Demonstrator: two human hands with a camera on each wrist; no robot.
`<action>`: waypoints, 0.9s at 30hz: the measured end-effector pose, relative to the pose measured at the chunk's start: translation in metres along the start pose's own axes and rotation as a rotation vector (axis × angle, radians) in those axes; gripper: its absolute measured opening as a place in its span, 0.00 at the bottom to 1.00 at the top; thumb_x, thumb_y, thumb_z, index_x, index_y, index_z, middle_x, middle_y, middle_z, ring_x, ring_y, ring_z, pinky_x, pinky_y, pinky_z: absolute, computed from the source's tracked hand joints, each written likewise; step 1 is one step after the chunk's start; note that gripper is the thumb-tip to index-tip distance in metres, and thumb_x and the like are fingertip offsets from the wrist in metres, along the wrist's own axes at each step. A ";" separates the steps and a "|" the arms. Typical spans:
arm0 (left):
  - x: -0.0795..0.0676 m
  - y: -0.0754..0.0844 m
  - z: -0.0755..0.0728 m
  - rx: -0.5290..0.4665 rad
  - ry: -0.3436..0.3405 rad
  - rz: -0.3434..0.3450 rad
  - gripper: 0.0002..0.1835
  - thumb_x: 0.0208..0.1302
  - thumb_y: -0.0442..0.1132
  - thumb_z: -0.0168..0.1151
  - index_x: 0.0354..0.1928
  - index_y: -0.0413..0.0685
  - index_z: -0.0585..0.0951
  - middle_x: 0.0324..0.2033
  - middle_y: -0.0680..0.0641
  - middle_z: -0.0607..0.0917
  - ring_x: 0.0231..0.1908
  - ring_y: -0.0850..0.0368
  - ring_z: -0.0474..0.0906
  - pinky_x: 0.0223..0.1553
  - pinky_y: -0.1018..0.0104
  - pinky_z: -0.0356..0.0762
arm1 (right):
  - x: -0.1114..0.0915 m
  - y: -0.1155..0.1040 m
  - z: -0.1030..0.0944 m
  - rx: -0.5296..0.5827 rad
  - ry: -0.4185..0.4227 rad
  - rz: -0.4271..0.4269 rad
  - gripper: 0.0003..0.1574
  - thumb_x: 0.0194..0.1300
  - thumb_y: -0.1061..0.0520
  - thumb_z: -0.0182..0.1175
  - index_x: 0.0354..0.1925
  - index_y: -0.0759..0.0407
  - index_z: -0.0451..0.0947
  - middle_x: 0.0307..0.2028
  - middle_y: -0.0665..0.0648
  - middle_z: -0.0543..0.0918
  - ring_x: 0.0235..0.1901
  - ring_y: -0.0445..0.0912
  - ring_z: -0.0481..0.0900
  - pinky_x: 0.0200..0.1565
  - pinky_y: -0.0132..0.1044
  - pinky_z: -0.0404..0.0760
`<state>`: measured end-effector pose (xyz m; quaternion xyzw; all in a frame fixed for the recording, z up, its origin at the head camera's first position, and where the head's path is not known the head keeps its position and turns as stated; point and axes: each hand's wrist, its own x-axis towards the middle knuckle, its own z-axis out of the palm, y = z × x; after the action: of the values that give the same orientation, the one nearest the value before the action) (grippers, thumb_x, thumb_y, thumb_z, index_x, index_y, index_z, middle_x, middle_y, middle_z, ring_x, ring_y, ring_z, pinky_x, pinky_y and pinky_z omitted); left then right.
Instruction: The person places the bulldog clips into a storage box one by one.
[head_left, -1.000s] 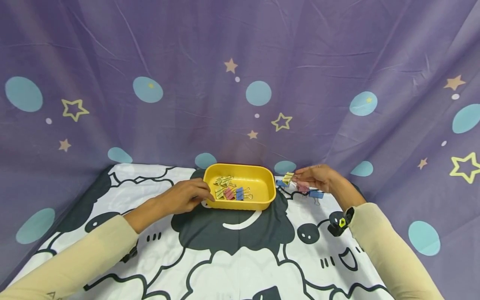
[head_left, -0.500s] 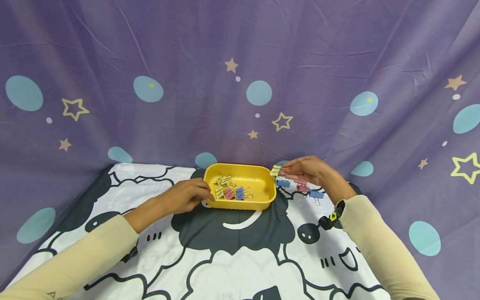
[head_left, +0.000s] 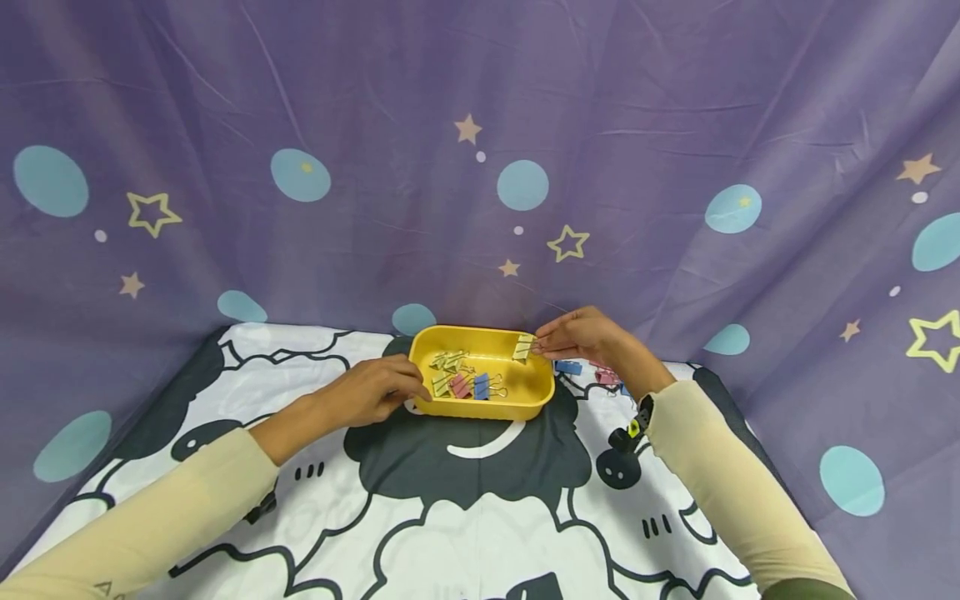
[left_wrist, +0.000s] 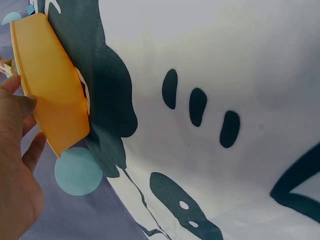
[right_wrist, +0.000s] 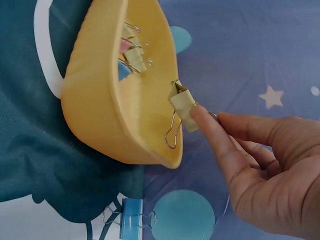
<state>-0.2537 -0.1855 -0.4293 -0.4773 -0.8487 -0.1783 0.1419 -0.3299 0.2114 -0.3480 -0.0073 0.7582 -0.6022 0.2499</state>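
My right hand (head_left: 587, 335) pinches a pale yellow binder clip (head_left: 522, 347) by a wire handle, over the right end of a yellow plastic tray (head_left: 480, 412). In the right wrist view that clip (right_wrist: 183, 105) hangs at the tray's rim, its other handle pointing down. My left hand (head_left: 372, 392) grips the tray's left end; the left wrist view shows the thumb on the outer wall (left_wrist: 55, 85). Inside the tray, toward the left, lie several yellow clips (head_left: 450, 362), a pink clip (head_left: 460, 386) and a blue clip (head_left: 482, 387).
Right of the tray a blue binder clip (head_left: 568, 367) and a pink one (head_left: 606, 377) lie on the cartoon-print cloth (head_left: 300, 517). Another blue clip there is mostly hidden by the right forearm. A purple curtain (head_left: 375, 208) hangs directly behind the tray.
My right hand has carried the yellow binder clip leftward, from above the clips on the cloth to over the tray's right end. The left hand and the tray have stayed put.
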 end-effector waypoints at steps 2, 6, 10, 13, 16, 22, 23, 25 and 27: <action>0.000 0.000 0.000 -0.001 0.001 0.002 0.20 0.66 0.22 0.73 0.49 0.57 0.96 0.47 0.53 0.91 0.49 0.58 0.85 0.50 0.57 0.89 | 0.001 0.001 0.005 -0.052 0.013 -0.008 0.27 0.77 0.75 0.62 0.70 0.81 0.78 0.54 0.70 0.94 0.46 0.50 0.97 0.63 0.50 0.90; 0.001 0.000 0.000 0.003 -0.001 0.001 0.21 0.66 0.21 0.73 0.49 0.57 0.96 0.47 0.53 0.91 0.49 0.58 0.85 0.51 0.57 0.89 | 0.004 0.004 0.012 -0.125 0.022 -0.011 0.24 0.74 0.76 0.64 0.66 0.81 0.81 0.54 0.74 0.93 0.45 0.52 0.97 0.60 0.50 0.92; 0.001 0.001 0.000 0.010 -0.004 -0.003 0.21 0.66 0.22 0.72 0.49 0.57 0.96 0.47 0.53 0.91 0.48 0.58 0.85 0.51 0.57 0.89 | 0.006 0.008 0.019 -0.181 0.020 -0.007 0.22 0.73 0.76 0.65 0.63 0.82 0.83 0.52 0.75 0.93 0.44 0.53 0.97 0.56 0.49 0.93; 0.001 0.001 0.000 0.007 -0.008 -0.007 0.21 0.66 0.22 0.72 0.49 0.57 0.96 0.47 0.53 0.91 0.49 0.58 0.85 0.51 0.57 0.88 | 0.009 0.011 0.025 -0.219 -0.002 -0.004 0.21 0.72 0.77 0.65 0.61 0.84 0.82 0.52 0.76 0.92 0.45 0.55 0.98 0.55 0.48 0.94; 0.001 0.001 0.000 0.004 -0.014 -0.010 0.21 0.66 0.22 0.72 0.49 0.57 0.96 0.47 0.53 0.91 0.49 0.57 0.85 0.51 0.57 0.88 | 0.010 0.015 0.032 -0.252 -0.015 0.010 0.21 0.71 0.77 0.66 0.61 0.83 0.83 0.53 0.77 0.92 0.47 0.60 0.97 0.54 0.48 0.94; 0.001 0.002 -0.001 0.004 -0.025 -0.019 0.20 0.66 0.22 0.71 0.49 0.56 0.96 0.47 0.52 0.91 0.49 0.57 0.85 0.51 0.56 0.88 | 0.016 0.019 0.048 -0.275 -0.026 0.031 0.20 0.68 0.78 0.66 0.57 0.83 0.84 0.50 0.76 0.93 0.44 0.58 0.98 0.52 0.48 0.95; 0.001 0.002 -0.001 0.004 -0.025 -0.019 0.20 0.66 0.22 0.71 0.49 0.56 0.96 0.47 0.52 0.91 0.49 0.57 0.85 0.51 0.56 0.88 | 0.017 0.019 0.050 -0.289 -0.026 0.031 0.19 0.68 0.77 0.67 0.56 0.83 0.85 0.48 0.75 0.94 0.42 0.56 0.97 0.51 0.47 0.95; 0.001 0.002 -0.002 0.003 -0.024 -0.017 0.20 0.67 0.22 0.71 0.49 0.56 0.96 0.47 0.52 0.91 0.49 0.57 0.85 0.51 0.56 0.88 | 0.017 0.017 0.053 -0.347 -0.017 0.020 0.16 0.67 0.75 0.68 0.53 0.81 0.87 0.44 0.71 0.95 0.38 0.52 0.96 0.49 0.46 0.96; 0.001 0.002 -0.002 0.003 -0.023 -0.014 0.20 0.67 0.22 0.71 0.49 0.56 0.96 0.47 0.52 0.91 0.49 0.57 0.85 0.51 0.56 0.88 | 0.014 0.014 0.055 -0.412 0.008 0.006 0.13 0.68 0.72 0.71 0.50 0.78 0.89 0.42 0.69 0.96 0.38 0.52 0.95 0.49 0.46 0.96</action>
<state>-0.2527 -0.1845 -0.4269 -0.4730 -0.8539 -0.1725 0.1317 -0.3163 0.1607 -0.3741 -0.0536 0.8664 -0.4335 0.2420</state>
